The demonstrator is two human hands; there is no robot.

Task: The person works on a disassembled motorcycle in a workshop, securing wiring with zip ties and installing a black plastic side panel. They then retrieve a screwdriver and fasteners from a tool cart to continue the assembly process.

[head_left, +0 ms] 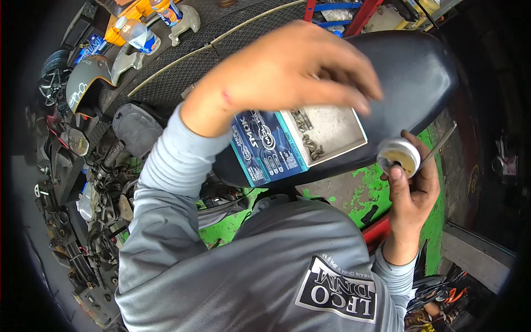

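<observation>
My left hand [298, 69] reaches across above a blue cardboard box [265, 146], slightly blurred, fingers stretched out and nothing visible in them. The box lies on a black padded motorcycle seat [406, 69]. Its white open compartment [337, 135] holds several small metal parts [310, 146] along one side. Beside the seat's near edge, my right hand [415, 191] grips a round silver metal part [398, 156], shaped like a cup with a tan-brown inside. Next to those fingers a thin metal rod [441, 145] slants up; whether the hand holds it I cannot tell.
Bottles [138, 36] and a grey helmet-like shell [88, 80] stand on the upper left. Motorcycle parts [105, 205] crowd the left side. A red metal frame [365, 25] rises behind the seat. Below is worn green-painted floor [359, 193], with a concrete ledge [478, 254] at the lower right.
</observation>
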